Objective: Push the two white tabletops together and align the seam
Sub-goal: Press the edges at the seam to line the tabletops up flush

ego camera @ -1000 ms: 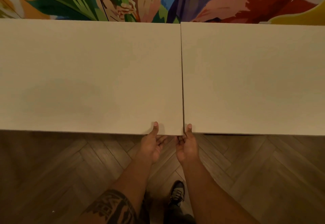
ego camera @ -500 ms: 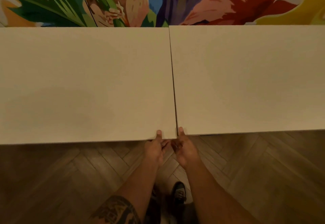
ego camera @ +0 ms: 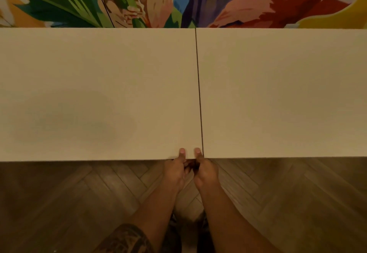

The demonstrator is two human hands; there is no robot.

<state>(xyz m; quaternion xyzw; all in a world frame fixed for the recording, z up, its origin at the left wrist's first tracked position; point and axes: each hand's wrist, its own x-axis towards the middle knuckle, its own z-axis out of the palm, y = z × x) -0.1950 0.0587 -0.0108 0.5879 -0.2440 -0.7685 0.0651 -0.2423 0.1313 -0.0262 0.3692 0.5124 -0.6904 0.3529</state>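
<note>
Tabletops, two white ones, sit side by side: the left tabletop (ego camera: 95, 94) and right tabletop (ego camera: 282, 92) meet at a thin dark seam (ego camera: 199, 94), their near edges almost level. Both thumbs rest on the left slab's near corner. The left hand (ego camera: 175, 170) and right hand (ego camera: 205, 170) each hold a closed grip on that near edge, fingers hidden beneath, above the herringbone floor (ego camera: 79, 203).

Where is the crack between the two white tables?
In the head view the seam runs down the middle, between the left tabletop and right tabletop, ending beside the right hand.
</note>
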